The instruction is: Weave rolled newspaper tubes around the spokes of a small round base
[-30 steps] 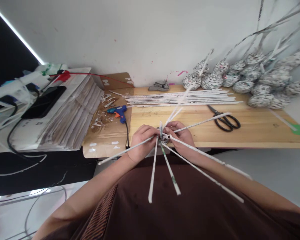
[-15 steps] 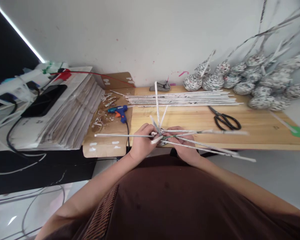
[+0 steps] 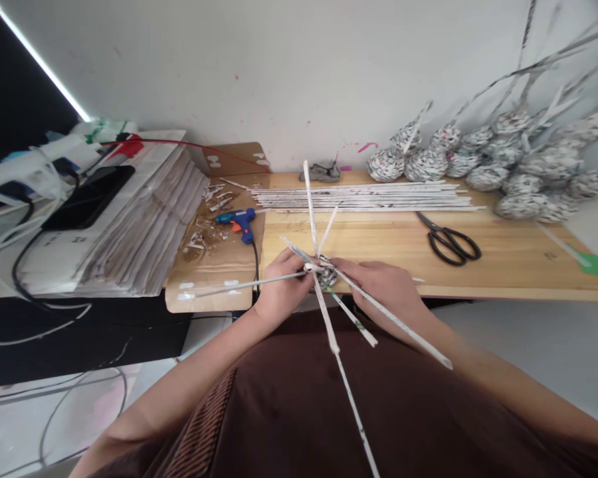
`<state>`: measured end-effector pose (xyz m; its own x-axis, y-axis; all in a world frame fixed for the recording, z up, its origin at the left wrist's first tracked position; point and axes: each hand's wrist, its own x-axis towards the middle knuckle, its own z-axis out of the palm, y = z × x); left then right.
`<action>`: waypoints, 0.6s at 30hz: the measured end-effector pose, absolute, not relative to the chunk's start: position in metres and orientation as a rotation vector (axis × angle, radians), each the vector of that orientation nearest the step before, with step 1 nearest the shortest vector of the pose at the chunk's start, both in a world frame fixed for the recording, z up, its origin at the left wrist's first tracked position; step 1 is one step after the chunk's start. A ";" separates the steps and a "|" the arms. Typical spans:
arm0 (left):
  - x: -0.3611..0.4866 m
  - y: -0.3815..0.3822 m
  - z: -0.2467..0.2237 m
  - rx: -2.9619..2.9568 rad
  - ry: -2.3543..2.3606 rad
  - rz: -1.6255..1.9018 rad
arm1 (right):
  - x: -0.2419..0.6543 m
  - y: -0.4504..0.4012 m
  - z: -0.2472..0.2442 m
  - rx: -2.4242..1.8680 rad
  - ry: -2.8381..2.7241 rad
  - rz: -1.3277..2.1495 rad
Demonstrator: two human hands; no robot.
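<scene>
A small woven paper piece [image 3: 326,273] is held in front of my body at the table's front edge, with several rolled paper sticks fanning out from it. My left hand [image 3: 283,284] is closed on its left side, fingertips near the centre. My right hand [image 3: 386,287] grips its right side, with thumb and finger close to the weave. One long stick [image 3: 351,392] hangs down over the brown shirt, and another [image 3: 403,325] crosses in front of my right hand. The underside of the woven piece is hidden.
Paper sticks [image 3: 369,198] lie in a row behind my hands. Black scissors [image 3: 451,244] are at right, a blue glue gun [image 3: 239,224] at left. Woven paper shapes [image 3: 426,164] stand at back right. Stacked papers [image 3: 149,226] and a phone [image 3: 88,198] are far left.
The sticks that pointed right have swung down toward my body, one now hanging over the shirt. The left stick's outer end dipped. My right hand has shifted slightly right and shows more of its back.
</scene>
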<state>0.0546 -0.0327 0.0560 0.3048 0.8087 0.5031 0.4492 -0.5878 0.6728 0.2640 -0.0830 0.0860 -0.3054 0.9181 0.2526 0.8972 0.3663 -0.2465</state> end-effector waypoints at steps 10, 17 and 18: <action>0.051 -0.034 0.054 2.124 1.011 1.181 | 0.251 -0.066 0.093 -1.451 -2.075 0.466; 0.053 -0.035 0.061 2.169 1.083 1.111 | 0.247 -0.068 0.103 -1.542 -2.263 0.263; 0.054 -0.036 0.062 2.164 1.075 1.115 | 0.247 -0.069 0.104 -1.548 -2.296 0.202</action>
